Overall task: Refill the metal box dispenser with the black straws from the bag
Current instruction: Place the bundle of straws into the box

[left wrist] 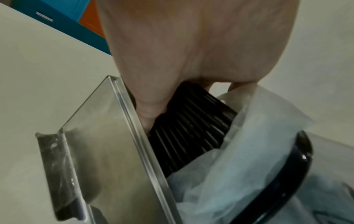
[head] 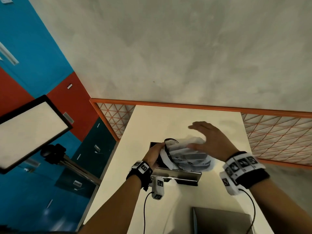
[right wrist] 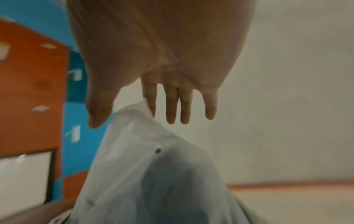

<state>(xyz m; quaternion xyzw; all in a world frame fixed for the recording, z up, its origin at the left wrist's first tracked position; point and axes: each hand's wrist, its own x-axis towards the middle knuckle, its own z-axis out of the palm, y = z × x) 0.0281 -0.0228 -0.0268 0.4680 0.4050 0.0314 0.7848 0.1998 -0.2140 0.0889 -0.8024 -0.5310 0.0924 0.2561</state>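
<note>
The metal box dispenser [head: 179,173] stands open in the middle of the white table [head: 148,125]. A white translucent bag [head: 187,156] with a black band at its mouth lies across the box's top. My left hand [head: 154,153] reaches into the box's left end. In the left wrist view this left hand [left wrist: 162,97] grips a bundle of black straws [left wrist: 191,130] between the steel wall [left wrist: 107,136] and the bag [left wrist: 239,174]. My right hand [head: 207,137] hovers open just over the bag. Its fingers [right wrist: 171,106] are straight above the bag [right wrist: 153,174] and hold nothing.
A flat grey metal piece [head: 221,220] lies at the table's near edge. A light panel on a tripod [head: 32,130] stands to the left, in front of blue and red cabinets [head: 33,53]. Orange mesh fencing [head: 276,137] runs behind the table.
</note>
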